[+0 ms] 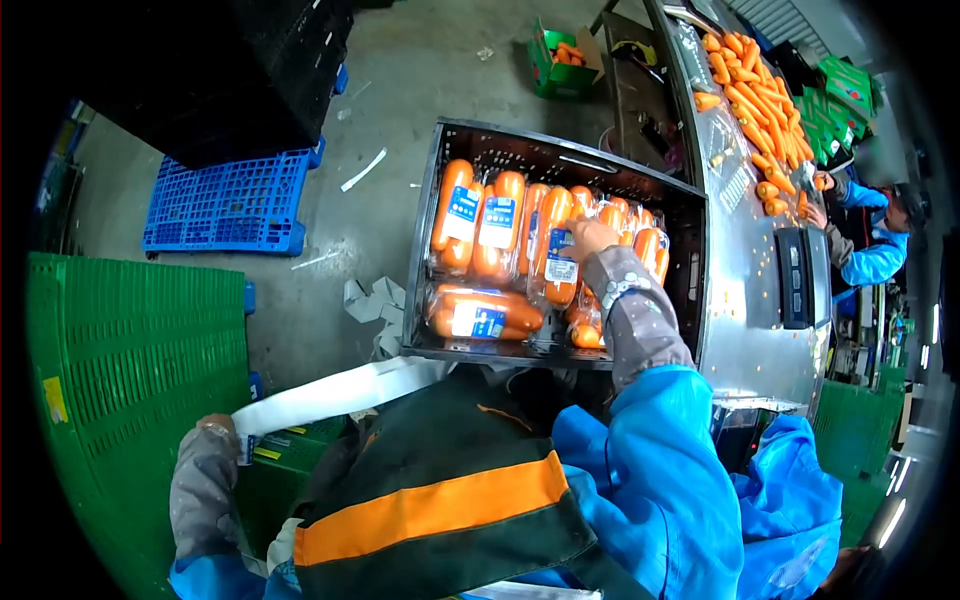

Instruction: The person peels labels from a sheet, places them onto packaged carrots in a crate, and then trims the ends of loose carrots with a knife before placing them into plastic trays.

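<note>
A grey concrete floor (420, 70) spreads around a blue slatted plastic pallet (228, 205) in a packing hall. Just beyond the pallet stands a dark stack of black plastic crates (230, 70); on its near side rises a wall of green ribbed plastic crates (130, 360). Right of the pallet lie white paper strips (362, 170), farther right a small green cardboard box (560, 60), then a long stainless-steel sorting table (760, 300), its top catching light.

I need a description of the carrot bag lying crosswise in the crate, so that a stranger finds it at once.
Find the black crate beside the steel table, filled with bagged carrots. The bag sits in its near left corner, in front of the row that the right hand touches. It lies crosswise; the row's bags point away from the person.
</note>
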Available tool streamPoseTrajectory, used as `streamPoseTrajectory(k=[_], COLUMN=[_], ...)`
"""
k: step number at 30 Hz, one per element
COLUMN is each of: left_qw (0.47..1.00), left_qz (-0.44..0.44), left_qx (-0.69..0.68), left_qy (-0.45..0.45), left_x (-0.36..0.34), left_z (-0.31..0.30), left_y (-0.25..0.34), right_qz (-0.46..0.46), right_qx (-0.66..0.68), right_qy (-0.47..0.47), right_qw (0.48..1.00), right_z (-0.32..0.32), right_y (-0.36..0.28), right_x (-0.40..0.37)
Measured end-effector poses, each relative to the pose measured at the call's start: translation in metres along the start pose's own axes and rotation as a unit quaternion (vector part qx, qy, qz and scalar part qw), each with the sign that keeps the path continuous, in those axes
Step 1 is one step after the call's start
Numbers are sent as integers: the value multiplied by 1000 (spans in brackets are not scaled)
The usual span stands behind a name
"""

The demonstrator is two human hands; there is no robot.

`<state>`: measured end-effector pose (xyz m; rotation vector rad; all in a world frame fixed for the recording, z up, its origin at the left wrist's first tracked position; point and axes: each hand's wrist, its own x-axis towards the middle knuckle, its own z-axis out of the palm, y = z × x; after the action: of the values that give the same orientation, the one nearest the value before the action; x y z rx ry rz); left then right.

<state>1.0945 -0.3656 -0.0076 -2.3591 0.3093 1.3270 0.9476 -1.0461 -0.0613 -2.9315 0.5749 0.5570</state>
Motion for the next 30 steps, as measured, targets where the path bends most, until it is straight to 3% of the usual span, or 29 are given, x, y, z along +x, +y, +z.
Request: streamPoseTrajectory(k=[2, 4, 5, 6, 7, 8, 10, 11, 12, 13, 17, 18, 20, 21, 22, 24, 25, 26, 28, 29, 30], left_qw=[986, 927, 888, 842, 824, 806, 742, 690, 679, 687, 771, 771, 785, 791, 800, 881, 884, 887, 864, 856, 859], left_qz=[141, 279, 350, 420, 442, 463, 478, 501, 495, 486, 421, 396, 441, 436, 428, 370, 354, 335, 330, 310, 307], left_qx=[-92, -252, -295, -336, -353, -369, -468, -520, -538, -537, -469, -490, -414, -412, -410, -289, -304, -319, -381, -413, -409], left_qy=[5, 17, 33, 49, 27, 4, 38, 52, 64, 59, 86, 95, 137, 118, 96, 53, 29, 4, 4, -9, -24], left_x=[-28, -68, -89, -105, -113, -119, -124, -128, -130, -126, -113, -116, -115, -114, -113, -105, -112, -117, -110, -111, -109], left_z=[-25, -62, -81, -94, -104, -109, -103, -101, -101, -103, -105, -106, -108, -108, -107, -111, -115, -117, -107, -107, -105], left_y=[31, 99, 137, 171, 196, 217, 253, 269, 277, 280, 285, 287, 282, 275, 265, 238, 233, 230, 225, 230, 231], right_qz=[24, 10, 36, -41, -110, -199, -222, -201, -180, -141, -133, -128, -161, -191, -127, -144, -133, -148, -10, 21, 16], right_qx=[71, 226, 434, 710, 704, 760, 715, 718, 721, 746, 742, 741, 716, 644, 632, 608, 512, 457, 171, 123, 126], right_qy=[197, 253, 139, 15, -99, -210, -277, -260, -242, -216, -210, -209, -173, -61, -79, -2, -13, -25, -57, -68, 18], right_qw=[978, 941, 889, 703, 694, 581, 603, 614, 624, 615, 623, 625, 657, 738, 760, 781, 848, 877, 984, 990, 992], right_z=[3, -12, -16, 8, -21, -35, -46, -40, -37, -43, -40, -38, -44, -36, -32, -45, -36, -41, -48, -32, 22], right_y=[-11, -43, -65, -85, -108, -128, -153, -157, -159, -160, -152, -146, -122, -91, -53, 26, 67, 89, 95, 100, 123], right_x=[-14, -44, -59, -72, -100, -125, -154, -159, -160, -161, -151, -147, -132, -111, -86, -57, -39, -35, -36, -31, -18])
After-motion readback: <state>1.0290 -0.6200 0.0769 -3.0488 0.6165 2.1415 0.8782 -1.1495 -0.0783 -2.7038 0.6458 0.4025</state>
